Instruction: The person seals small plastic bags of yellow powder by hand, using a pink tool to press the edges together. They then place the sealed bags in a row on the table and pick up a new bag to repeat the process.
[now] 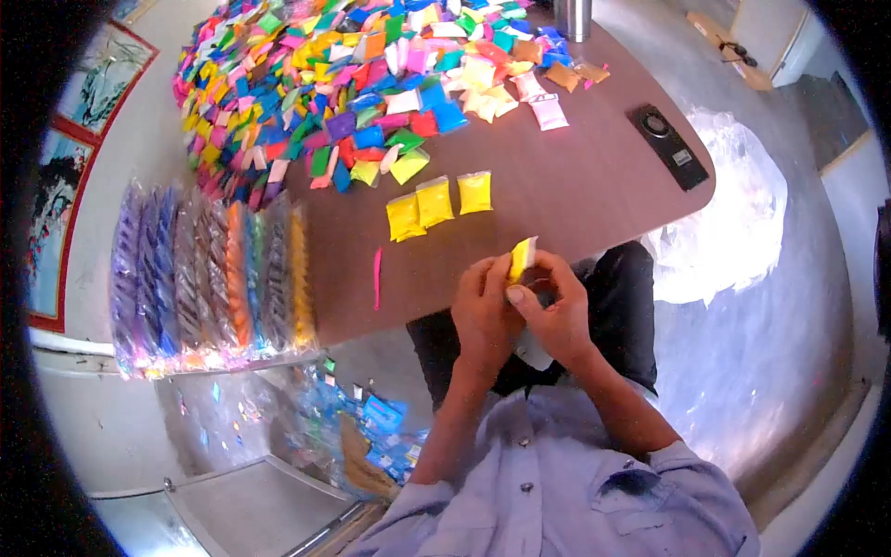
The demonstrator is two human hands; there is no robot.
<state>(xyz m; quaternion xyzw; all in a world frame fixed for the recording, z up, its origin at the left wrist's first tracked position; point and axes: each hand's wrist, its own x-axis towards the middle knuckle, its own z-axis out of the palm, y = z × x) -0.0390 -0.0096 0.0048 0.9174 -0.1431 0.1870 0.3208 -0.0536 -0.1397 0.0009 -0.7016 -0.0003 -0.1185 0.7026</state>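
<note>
A small clear packet with yellow filling (522, 260) is pinched between my two hands, just off the table's near edge and above my lap. My left hand (484, 306) has its fingers wrapped round the packet's left side. On the other side, my right hand (561, 311) grips it with curled fingers and thumb. Ahead of the hands lie similar yellow packets: one (403, 219) slightly overlapped by a second (434, 202), and a third (475, 192) apart to the right. A thin pink strip (378, 278) rests on the table to the left.
A large heap of multicoloured packets (306, 84) covers the back of the brown table (566, 186). Bagged twisted colourful rods (209, 278) stand at the left edge. A black device (670, 147) and a metal cylinder (574, 19) sit right. Clear plastic (719, 209) lies beyond.
</note>
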